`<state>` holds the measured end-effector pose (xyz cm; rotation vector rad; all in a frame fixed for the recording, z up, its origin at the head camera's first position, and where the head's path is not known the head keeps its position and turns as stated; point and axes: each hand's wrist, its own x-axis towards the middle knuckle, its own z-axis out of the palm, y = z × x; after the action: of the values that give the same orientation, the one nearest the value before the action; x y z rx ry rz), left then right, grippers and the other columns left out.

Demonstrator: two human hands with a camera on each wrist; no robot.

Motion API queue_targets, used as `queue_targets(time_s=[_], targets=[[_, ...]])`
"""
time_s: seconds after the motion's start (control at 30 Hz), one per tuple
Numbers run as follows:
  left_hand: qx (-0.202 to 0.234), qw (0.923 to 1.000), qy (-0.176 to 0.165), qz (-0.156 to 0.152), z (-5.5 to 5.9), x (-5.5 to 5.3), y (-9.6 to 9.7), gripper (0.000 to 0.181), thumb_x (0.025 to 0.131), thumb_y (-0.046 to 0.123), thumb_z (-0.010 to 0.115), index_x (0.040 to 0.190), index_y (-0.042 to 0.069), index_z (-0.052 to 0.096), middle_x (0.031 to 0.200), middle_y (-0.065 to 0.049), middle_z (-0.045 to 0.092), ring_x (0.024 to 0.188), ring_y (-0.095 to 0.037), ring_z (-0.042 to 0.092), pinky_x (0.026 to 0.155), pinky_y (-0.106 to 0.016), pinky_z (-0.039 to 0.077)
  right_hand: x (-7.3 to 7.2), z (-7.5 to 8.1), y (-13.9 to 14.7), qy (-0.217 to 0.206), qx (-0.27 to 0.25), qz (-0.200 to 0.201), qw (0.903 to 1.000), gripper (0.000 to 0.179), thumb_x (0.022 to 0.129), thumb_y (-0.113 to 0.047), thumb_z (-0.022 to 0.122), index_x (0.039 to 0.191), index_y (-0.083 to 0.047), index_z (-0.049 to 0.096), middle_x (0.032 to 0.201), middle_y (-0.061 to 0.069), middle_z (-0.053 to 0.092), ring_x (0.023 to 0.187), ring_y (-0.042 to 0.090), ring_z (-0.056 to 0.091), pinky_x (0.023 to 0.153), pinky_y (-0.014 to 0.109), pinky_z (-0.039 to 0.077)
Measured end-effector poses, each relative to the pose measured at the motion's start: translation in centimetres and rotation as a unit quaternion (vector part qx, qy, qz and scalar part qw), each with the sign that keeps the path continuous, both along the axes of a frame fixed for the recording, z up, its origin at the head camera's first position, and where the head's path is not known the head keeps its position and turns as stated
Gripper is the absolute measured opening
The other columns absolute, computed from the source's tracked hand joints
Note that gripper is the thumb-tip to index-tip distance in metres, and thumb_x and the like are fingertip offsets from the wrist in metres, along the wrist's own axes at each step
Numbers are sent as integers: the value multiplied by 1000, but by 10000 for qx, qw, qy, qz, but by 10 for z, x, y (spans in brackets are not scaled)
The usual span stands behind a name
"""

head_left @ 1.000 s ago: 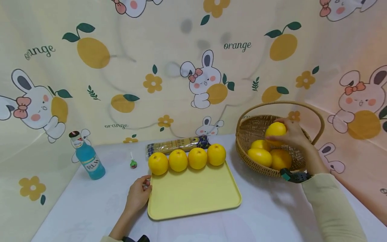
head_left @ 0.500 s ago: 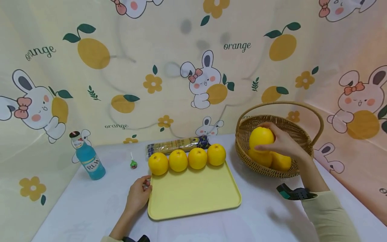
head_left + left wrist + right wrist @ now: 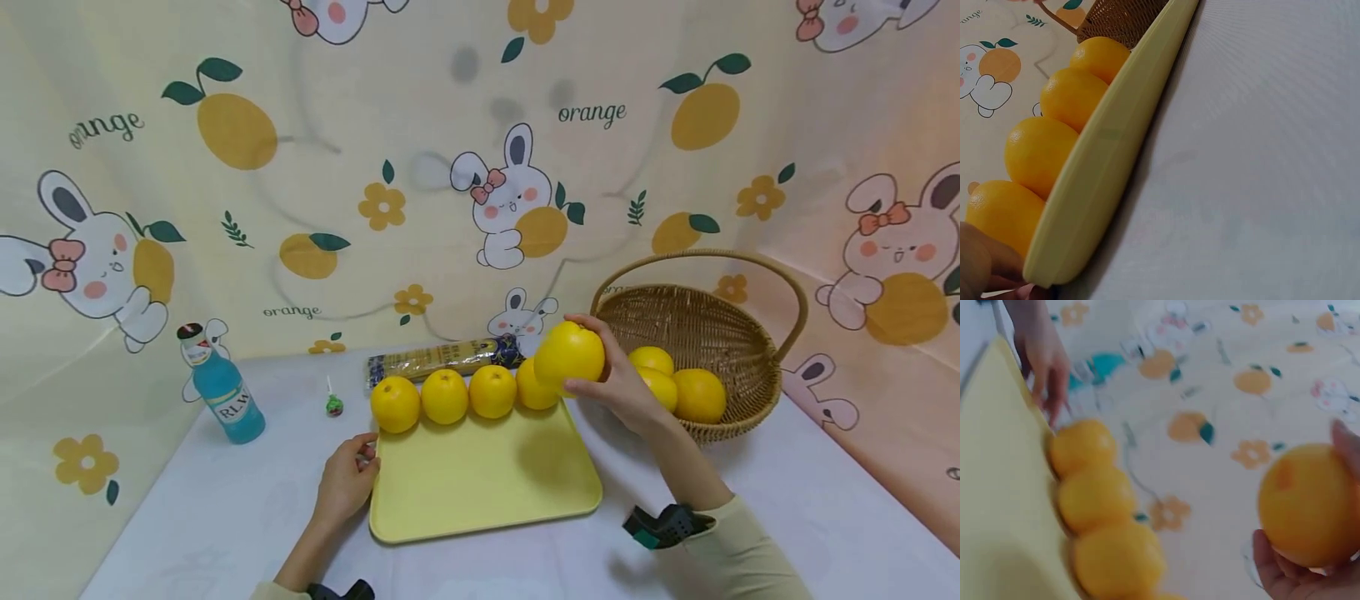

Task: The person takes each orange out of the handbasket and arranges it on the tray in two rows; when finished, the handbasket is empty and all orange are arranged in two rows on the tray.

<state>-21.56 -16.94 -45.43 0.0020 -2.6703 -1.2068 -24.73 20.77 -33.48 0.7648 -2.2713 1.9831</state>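
In the head view my right hand holds an orange in the air over the yellow tray's back right corner. The right wrist view shows thumb and fingers curved round this held orange. Several more oranges stand in a row along the back edge of the tray. My left hand grips the left edge of the tray. Its fingers appear at the tray's near corner in the left wrist view, partly cut off by the frame.
A wicker basket with a tall handle stands at the right, with three oranges visible in it. Behind the tray lies a long shiny packet. A blue bottle and a small lollipop are at the left.
My right hand has lifted the orange out of the basket and carried it left to above the tray's back right corner. My left hand stays at the tray edge.
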Motion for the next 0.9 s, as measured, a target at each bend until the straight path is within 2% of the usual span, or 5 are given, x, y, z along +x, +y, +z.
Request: queue_targets(time_s=[0.17, 0.43, 0.53, 0.67, 0.9], targets=[[48, 10000, -4, -18, 0, 0, 1, 37, 80, 1, 60, 117, -4, 59, 88, -6, 59, 70, -13, 50, 61, -25, 40, -2, -9, -31, -747, -1300, 629, 9867, 61, 90, -7, 54, 141, -27, 27, 138, 9, 30, 114, 22, 48, 91, 34, 46], [68, 10000, 9, 25, 0, 1, 0, 38, 78, 0, 60, 116, -3, 59, 87, -6, 59, 68, -12, 51, 60, -24, 41, -10, -15, -82, -1073, -1604, 1103, 9750, 52, 92, -10, 44, 140, -15, 25, 150, 6, 17, 119, 24, 39, 90, 34, 44], [101, 9999, 5, 31, -1, 1, 1, 39, 77, 0, 60, 115, -4, 60, 86, -6, 59, 66, -11, 50, 58, -23, 41, -7, -22, -97, -831, -1192, 1069, 9836, 58, 88, -10, 53, 140, -14, 26, 146, 9, 22, 118, 26, 41, 89, 35, 45], [93, 9999, 36, 45, -2, 2, 1, 40, 75, 0, 59, 115, -4, 60, 85, -5, 58, 66, -10, 50, 58, -22, 41, -4, -35, -116, -96, -107, 826, 9965, 70, 78, -11, 72, 138, -17, 36, 138, 5, 38, 116, 23, 46, 90, 38, 46], [76, 9999, 130, -37, 2, 2, 0, 40, 75, -2, 59, 114, -5, 60, 85, -7, 59, 67, -12, 51, 60, -23, 42, -1, -55, -149, 854, 1339, 585, 9856, 74, 67, -26, 83, 131, -21, 48, 130, -6, 50, 111, 13, 50, 95, 35, 41]])
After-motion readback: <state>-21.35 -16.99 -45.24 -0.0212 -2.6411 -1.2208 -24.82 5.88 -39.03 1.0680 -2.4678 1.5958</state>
